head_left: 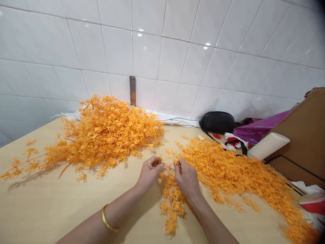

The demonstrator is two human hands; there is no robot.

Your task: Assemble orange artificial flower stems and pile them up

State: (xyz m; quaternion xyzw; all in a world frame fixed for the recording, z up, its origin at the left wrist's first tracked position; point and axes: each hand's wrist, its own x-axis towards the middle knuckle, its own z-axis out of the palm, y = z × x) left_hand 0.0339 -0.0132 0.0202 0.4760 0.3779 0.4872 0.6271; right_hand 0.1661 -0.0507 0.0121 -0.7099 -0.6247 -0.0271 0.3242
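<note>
White glazed wall tiles [157,57] rise behind a pale wooden tabletop [76,206], and at its near edge we find two bare hands close together. Our left hand [149,173] is curled almost shut, its fingertips pinched on a thin stem of an orange artificial sprig [172,200]. Our right hand [187,179] pinches the same sprig just beside it, and the sprig hangs in a dense cluster down onto the table. A gold bangle [109,218] circles our left wrist. To the left lies a large heap of orange sprigs [106,132]; to the right, a broad spread of orange sprigs [228,173] runs along the table. Beyond it are a black waist bag [217,122], red-and-white artificial flowers [230,140], a cream cylinder [269,145], purple fabric [259,127] and a brown board [302,125].
</note>
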